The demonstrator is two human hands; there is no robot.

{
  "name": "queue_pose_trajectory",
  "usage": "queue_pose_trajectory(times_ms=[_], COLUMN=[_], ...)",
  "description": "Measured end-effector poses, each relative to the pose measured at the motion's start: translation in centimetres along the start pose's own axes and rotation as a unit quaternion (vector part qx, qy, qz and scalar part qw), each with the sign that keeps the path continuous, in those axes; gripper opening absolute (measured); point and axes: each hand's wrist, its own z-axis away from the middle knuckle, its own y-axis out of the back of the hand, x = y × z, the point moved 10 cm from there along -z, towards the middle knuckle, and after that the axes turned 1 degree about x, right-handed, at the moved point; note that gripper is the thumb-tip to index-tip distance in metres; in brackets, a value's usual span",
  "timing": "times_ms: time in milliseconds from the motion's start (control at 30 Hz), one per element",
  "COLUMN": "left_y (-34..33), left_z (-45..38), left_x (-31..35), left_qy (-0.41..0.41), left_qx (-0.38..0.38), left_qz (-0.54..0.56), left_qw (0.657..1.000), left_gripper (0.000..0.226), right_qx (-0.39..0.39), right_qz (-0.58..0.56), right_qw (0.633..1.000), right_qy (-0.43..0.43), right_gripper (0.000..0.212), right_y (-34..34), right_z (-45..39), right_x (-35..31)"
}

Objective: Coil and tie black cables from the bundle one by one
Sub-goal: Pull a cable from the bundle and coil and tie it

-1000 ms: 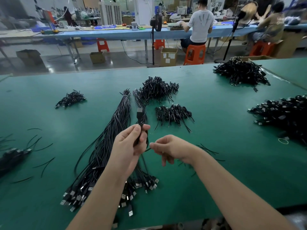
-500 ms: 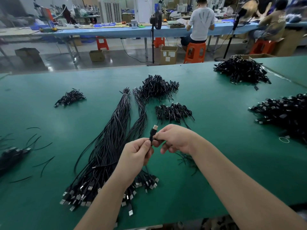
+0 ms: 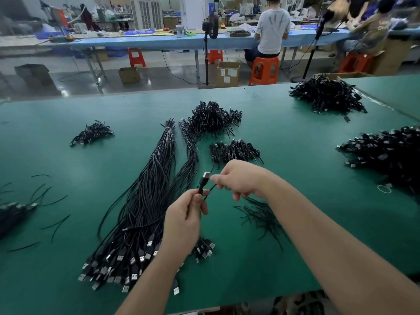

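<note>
A long bundle of black USB cables lies on the green table, plugs toward me. My left hand grips one black cable just below its USB plug, which points up. My right hand is close to the right of the plug and pinches the same cable's thin strand. Loose black ties lie under my right forearm.
Piles of coiled tied cables sit at the middle back, centre, left, far right and back right. Stray ties lie at the left. A rubber band lies at the right.
My left hand came down and toward me with the cable, and my right hand rose to meet it at the plug. The plug now stands between both hands.
</note>
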Motion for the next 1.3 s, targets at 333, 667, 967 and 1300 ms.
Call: queue_pose_trajectory(times_ms=[333, 667, 967, 1300], left_y=[0.7, 0.7, 0.2, -0.4], left_z=[-1.2, -1.4, -2.2, -2.1], left_x=[-0.9, -2.4, -1.9, -2.1], left_qy=[0.039, 0.108, 0.164, 0.153], left_qx=[0.082, 0.119, 0.101, 0.041], left_qz=[0.040, 0.180, 0.379, 0.339], left_qw=[0.995, 0.970, 0.905, 0.927], left_gripper=[0.030, 0.024, 0.016, 0.020], right_qx=[-0.041, -0.087, -0.082, -0.087], right_qz=[-0.214, -0.116, -0.167, -0.262], right_qw=[0.976, 0.986, 0.979, 0.958], right_qy=[0.027, 0.081, 0.084, 0.079], right_gripper=[0.032, 0.025, 0.025, 0.023], right_y=[-2.2, -5.7, -8.1, -8.2], right_z=[1.1, 2.7, 2.4, 2.7], right_x=[-1.7, -1.4, 0.6, 1.4])
